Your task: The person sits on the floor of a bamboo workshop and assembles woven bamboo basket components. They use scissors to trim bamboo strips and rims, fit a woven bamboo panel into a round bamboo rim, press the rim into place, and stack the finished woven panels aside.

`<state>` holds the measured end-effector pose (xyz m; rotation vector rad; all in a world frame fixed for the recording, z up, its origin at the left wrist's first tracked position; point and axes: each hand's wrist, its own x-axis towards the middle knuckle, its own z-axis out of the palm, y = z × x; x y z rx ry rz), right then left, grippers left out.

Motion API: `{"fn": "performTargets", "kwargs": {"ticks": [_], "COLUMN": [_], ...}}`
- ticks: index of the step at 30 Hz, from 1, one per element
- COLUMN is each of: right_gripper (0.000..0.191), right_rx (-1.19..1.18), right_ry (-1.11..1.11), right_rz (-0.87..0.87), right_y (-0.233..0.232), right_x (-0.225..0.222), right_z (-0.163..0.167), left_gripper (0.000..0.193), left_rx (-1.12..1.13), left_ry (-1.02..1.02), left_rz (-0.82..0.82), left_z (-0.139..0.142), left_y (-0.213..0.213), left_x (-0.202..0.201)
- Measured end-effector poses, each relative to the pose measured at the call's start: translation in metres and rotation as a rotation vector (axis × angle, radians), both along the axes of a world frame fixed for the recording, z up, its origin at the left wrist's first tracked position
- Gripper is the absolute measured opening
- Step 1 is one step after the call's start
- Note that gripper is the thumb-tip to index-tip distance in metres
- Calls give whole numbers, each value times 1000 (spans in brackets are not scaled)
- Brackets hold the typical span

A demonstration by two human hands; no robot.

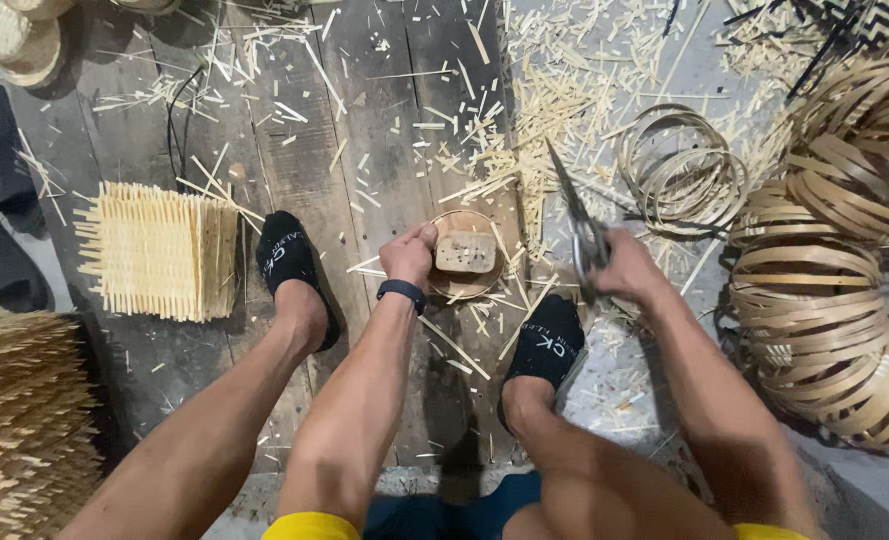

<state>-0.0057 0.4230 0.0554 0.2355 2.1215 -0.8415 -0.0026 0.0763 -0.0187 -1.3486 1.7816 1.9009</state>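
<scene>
your left hand (407,255) is gripping the rim of the round woven disc (464,254) on the plank floor (364,130) between your feet. your right hand (626,268) is clenching shut around the shears (576,222), just beside the disc. those upturned blades are risking a nick if the disc slips.

Bamboo coils (844,250) cut off at right edge

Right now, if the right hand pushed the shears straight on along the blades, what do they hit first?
Likely loose bamboo offcuts on the floor beyond the tips of the shears held by the right hand; depth is unclear, and the strip coil lies off to the side.
</scene>
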Motion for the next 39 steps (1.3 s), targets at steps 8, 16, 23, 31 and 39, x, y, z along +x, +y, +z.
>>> {"fn": "performTargets", "kwargs": {"ticks": [8, 16, 23, 31, 39], "right_gripper": [44, 20, 34, 61, 25], "right_rx": [267, 206, 302, 118, -477], "right_ry": [639, 598, 398, 529, 24], "right_rz": [351, 297, 133, -54, -470], "right_y": [-30, -20, -11, -52, -109], "right_x": [27, 33, 8, 1, 10], "right_z": [24, -10, -18, -1, -13], "left_gripper": [30, 38, 43, 32, 29], "left_rx": [91, 91, 15, 22, -4], "left_ry": [41, 157, 87, 220, 326], "left_rz": [1, -288, -548, -652, -574], "left_z": [-8, -10, 24, 31, 20], "left_y": [-2, -15, -10, -5, -5], "left_x": [12, 9, -13, -17, 0]}}
